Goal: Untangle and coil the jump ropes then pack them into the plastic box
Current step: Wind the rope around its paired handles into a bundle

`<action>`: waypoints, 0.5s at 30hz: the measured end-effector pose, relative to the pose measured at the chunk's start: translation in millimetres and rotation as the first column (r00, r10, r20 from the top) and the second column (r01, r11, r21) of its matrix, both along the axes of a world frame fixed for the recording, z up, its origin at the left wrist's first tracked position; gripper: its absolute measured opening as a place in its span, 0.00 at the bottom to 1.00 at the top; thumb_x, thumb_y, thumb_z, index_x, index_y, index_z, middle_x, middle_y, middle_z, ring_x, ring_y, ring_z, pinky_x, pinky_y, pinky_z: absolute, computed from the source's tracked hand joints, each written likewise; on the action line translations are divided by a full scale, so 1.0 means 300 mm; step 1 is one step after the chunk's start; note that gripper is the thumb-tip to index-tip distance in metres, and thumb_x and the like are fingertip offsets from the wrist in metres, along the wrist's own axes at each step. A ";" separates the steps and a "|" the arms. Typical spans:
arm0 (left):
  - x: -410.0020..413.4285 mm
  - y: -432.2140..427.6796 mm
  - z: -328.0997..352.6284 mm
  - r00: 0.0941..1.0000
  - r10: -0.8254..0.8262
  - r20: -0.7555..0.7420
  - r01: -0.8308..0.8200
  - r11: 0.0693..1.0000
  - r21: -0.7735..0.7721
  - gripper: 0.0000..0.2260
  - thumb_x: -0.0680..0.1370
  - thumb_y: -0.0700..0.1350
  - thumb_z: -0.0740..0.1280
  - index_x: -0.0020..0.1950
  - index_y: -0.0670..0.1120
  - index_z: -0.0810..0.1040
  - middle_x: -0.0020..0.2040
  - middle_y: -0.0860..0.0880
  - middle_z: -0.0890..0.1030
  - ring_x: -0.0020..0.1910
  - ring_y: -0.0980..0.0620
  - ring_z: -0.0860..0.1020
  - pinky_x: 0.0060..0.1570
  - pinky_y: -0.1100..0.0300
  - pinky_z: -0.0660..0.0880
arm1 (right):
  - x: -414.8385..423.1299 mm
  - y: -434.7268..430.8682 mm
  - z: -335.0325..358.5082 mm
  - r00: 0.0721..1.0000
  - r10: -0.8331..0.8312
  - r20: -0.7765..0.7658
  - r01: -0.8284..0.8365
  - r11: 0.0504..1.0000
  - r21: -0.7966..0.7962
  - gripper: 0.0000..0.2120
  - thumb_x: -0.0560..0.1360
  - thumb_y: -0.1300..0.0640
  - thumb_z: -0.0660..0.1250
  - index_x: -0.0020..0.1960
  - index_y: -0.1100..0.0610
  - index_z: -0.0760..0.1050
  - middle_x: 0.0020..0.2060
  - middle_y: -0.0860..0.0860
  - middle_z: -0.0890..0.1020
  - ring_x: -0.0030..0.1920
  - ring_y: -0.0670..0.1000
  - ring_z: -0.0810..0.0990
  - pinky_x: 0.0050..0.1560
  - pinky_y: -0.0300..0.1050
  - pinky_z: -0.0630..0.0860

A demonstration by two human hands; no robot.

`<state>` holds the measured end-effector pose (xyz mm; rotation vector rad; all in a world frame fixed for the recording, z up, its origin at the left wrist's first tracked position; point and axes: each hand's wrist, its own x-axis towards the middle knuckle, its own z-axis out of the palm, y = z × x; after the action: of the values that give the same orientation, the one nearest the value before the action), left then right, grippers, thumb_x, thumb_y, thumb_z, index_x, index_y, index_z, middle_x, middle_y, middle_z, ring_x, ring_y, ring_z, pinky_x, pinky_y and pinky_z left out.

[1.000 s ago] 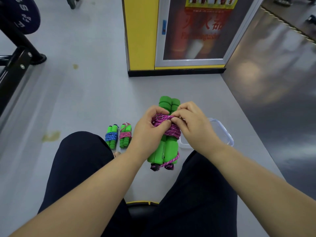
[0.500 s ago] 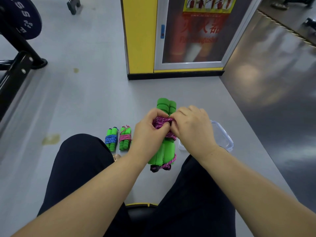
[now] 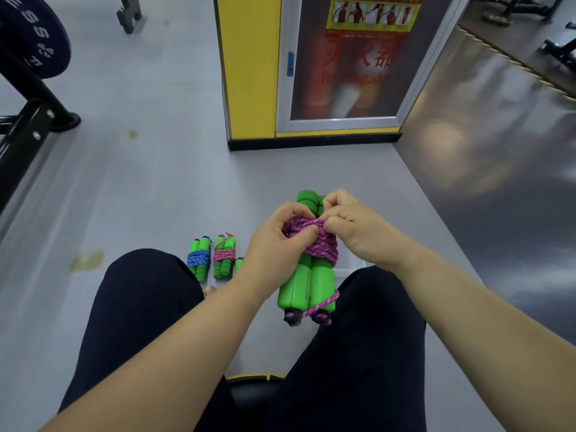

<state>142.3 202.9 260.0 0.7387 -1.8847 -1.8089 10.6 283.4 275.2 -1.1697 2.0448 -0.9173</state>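
- A seated person looks down at two bare forearms. They reach forward over knees in dark trousers and meet in the middle of the view.
- The left hand (image 3: 276, 244) curls round the wrapped middle of a jump rope (image 3: 307, 285), with its thumb pressed onto the pink cord (image 3: 324, 251).
- The right hand (image 3: 352, 232) comes in from the opposite side with bent fingers and pinches the cord at the top of the wraps. Its fingertips touch those of the left hand.
- The rope's two green foam handles lie side by side, held above the floor between the knees.
- The clear plastic box (image 3: 350, 267) sits on the grey floor (image 3: 156, 182) beneath the right wrist, mostly hidden.
- A blue-bound rope (image 3: 199, 260) and a pink-bound rope (image 3: 224, 256), both coiled, lie side by side on the floor just left of the left hand.
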 end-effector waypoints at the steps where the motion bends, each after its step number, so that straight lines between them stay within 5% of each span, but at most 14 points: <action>1: -0.001 0.002 -0.005 1.000 -0.002 0.004 0.002 1.000 0.018 0.09 0.75 0.40 0.68 0.42 0.55 0.77 0.40 0.51 0.79 0.40 0.52 0.78 0.44 0.54 0.77 | -0.006 0.006 0.002 0.998 0.030 0.062 -0.031 0.999 0.008 0.12 0.76 0.64 0.58 0.34 0.63 0.69 0.43 0.46 0.65 0.41 0.40 0.65 0.41 0.28 0.64; 5: 0.010 -0.003 -0.026 0.999 0.008 0.038 -0.007 1.000 -0.011 0.09 0.75 0.40 0.68 0.41 0.54 0.76 0.37 0.53 0.77 0.38 0.54 0.75 0.41 0.60 0.73 | -0.015 0.025 0.010 0.980 0.170 0.104 -0.178 0.981 0.078 0.09 0.78 0.58 0.61 0.42 0.53 0.78 0.50 0.46 0.67 0.48 0.39 0.69 0.50 0.25 0.66; 9: 0.011 -0.012 -0.028 0.996 0.027 0.087 -0.016 0.993 -0.118 0.08 0.76 0.41 0.66 0.42 0.55 0.75 0.35 0.55 0.76 0.35 0.56 0.74 0.39 0.62 0.72 | 0.011 0.020 -0.044 0.901 0.049 -0.431 -0.067 0.997 -0.027 0.08 0.77 0.55 0.64 0.48 0.55 0.81 0.52 0.47 0.68 0.52 0.49 0.68 0.55 0.40 0.66; 12: 0.010 -0.019 -0.022 0.994 0.046 0.097 -0.030 0.986 -0.162 0.09 0.77 0.41 0.65 0.41 0.55 0.74 0.35 0.55 0.76 0.33 0.61 0.73 0.36 0.67 0.71 | 0.030 0.013 -0.065 0.738 -0.101 -0.667 -0.023 0.984 -0.175 0.11 0.73 0.50 0.64 0.42 0.57 0.80 0.45 0.52 0.73 0.45 0.52 0.71 0.44 0.45 0.70; 15: 0.012 -0.021 -0.019 0.994 0.036 0.103 -0.017 0.983 -0.182 0.09 0.77 0.42 0.65 0.41 0.56 0.74 0.35 0.55 0.76 0.32 0.61 0.72 0.33 0.69 0.70 | 0.035 0.012 -0.055 0.661 -0.015 -0.750 -0.115 0.986 -0.122 0.18 0.74 0.47 0.55 0.41 0.58 0.78 0.39 0.53 0.76 0.36 0.54 0.76 0.31 0.51 0.74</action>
<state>146.0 196.5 254.3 0.8045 -2.0646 -1.5842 21.0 287.1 258.8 -1.9303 2.5775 -0.6107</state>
